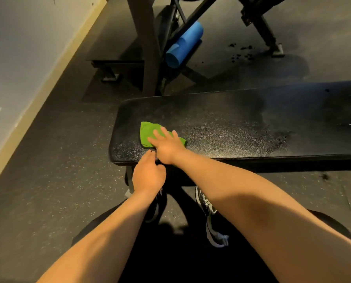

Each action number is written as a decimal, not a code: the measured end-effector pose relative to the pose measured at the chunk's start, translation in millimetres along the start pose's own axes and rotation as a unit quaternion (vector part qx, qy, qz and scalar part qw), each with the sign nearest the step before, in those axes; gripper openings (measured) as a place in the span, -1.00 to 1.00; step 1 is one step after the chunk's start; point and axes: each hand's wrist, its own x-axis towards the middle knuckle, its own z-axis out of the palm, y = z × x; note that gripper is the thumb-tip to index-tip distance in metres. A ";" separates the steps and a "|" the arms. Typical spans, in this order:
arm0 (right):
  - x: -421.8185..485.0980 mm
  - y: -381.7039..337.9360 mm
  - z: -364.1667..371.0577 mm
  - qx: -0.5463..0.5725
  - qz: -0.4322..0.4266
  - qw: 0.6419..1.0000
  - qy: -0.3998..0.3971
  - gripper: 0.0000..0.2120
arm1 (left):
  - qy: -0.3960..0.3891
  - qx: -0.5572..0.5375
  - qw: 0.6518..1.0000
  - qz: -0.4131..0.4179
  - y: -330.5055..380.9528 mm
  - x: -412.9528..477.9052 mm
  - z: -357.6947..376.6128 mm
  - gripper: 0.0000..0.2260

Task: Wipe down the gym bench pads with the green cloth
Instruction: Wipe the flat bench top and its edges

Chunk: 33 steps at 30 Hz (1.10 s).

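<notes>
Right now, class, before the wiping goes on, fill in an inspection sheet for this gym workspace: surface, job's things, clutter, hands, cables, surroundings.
Surface: black bench pad, textured, with dark specks towards its right part.
Job's things: green cloth lying flat on the pad near its left end.
Clutter: blue foam roller leaning in the equipment frame behind; dark crumbs on the floor.
Hands: right hand spread flat on the cloth; left hand curled at the pad's near edge, grip unclear.
Cables: nothing seen.
Surroundings: speckled dark floor, pale wall on the left, metal frame legs behind.
</notes>
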 end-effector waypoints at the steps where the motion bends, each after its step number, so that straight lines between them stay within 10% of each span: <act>1: 2.8 -1.9 4.5 -0.009 -0.031 0.999 -0.003 -0.41 | 0.009 0.010 1.000 -0.004 -4.7 0.8 -3.3 -0.50; 4: 10.4 14.4 6.5 -0.020 -0.055 0.998 0.023 -0.36 | 0.027 0.068 0.997 -0.030 -18.3 7.9 -11.2 -0.50; 11: 46.2 27.2 -10.7 0.032 0.181 0.975 0.124 -0.36 | 0.044 0.042 0.995 -0.081 -41.2 25.3 -11.8 -0.37; 20: 62.1 -39.8 8.8 -0.001 -0.130 0.991 0.002 -0.34 | 0.112 -0.040 0.989 -0.091 -52.9 30.7 -9.2 -0.09; 33: -91.8 72.0 18.9 0.013 0.030 0.996 0.083 -0.47 | 0.011 0.055 0.997 0.051 13.0 -1.0 16.1 -0.43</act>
